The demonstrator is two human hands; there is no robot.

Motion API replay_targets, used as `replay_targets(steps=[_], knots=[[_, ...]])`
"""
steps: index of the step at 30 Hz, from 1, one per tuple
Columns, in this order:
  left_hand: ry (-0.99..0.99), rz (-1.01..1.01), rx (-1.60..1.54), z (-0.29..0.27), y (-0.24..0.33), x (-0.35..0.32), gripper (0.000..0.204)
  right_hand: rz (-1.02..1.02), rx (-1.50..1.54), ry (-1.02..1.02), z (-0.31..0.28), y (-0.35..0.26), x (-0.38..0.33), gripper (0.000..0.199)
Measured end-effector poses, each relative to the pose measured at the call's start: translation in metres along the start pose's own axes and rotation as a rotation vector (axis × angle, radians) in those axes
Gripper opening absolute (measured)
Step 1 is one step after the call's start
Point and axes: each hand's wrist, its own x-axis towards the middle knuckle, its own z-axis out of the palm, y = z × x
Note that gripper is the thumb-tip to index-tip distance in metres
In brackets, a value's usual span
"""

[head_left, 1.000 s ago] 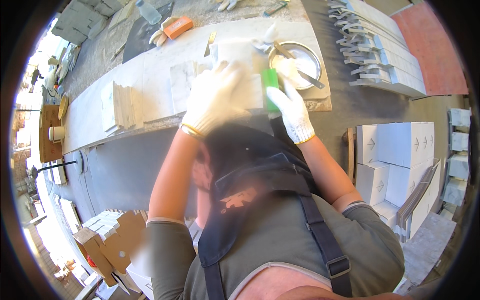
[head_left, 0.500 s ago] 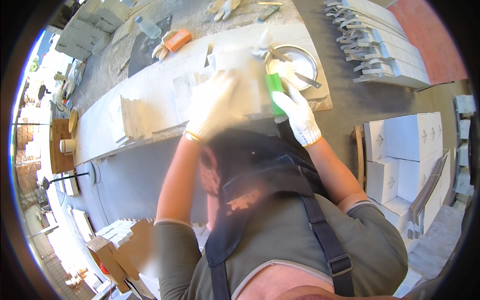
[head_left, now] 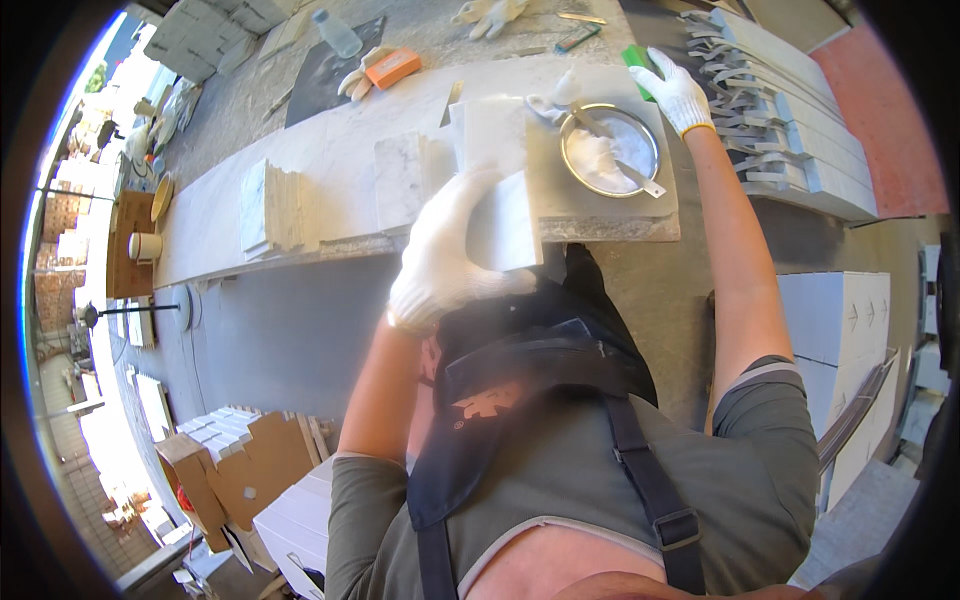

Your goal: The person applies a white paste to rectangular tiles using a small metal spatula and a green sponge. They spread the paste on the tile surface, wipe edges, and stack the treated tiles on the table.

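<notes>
Left grip: the left hand (head_left: 445, 250), in a white knit glove, is closed around a flat, pale rectangular stone tile (head_left: 515, 225), thumb at its lower edge.
Tile position: in front of the wearer, at the near edge of the long, pale stone-topped table (head_left: 335, 200), partly over that edge; whether it touches the table cannot be told.
Right grip: the right hand (head_left: 675, 92), likewise gloved, grasps a bright green block (head_left: 637, 62) at the table's right side.
Change: half a second ago the block stood between the hands, beside the round metal bowl of white paste (head_left: 592, 155); it has swung outward and away.
Consequence: the tile now appears to depend on the left hand alone, its face unobstructed.
Edges: the bowl stands right of the tile, near the table's right end, with a tool handle jutting toward the corner; a grey-veined marble tile stack (head_left: 400, 172) limits leftward travel.
Open room: bare tabletop between the two marble stacks; grey floor (head_left: 735, 240) beyond the right end.
</notes>
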Motion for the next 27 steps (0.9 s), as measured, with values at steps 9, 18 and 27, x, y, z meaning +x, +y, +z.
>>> replay_targets(steps=[9,18,27], knots=[[0.011,-0.078,-0.44,0.012,-0.012,-0.033,0.13,-0.164,0.187,0.178,-0.029,-0.067,-0.054,0.064],[0.046,0.097,0.088,0.02,0.02,-0.026,0.098,-0.547,0.373,-0.315,-0.058,-0.182,-0.216,0.083],[0.139,0.224,0.311,0.008,0.026,-0.045,0.079,-0.283,0.825,-0.202,-0.023,-0.172,-0.191,0.057]])
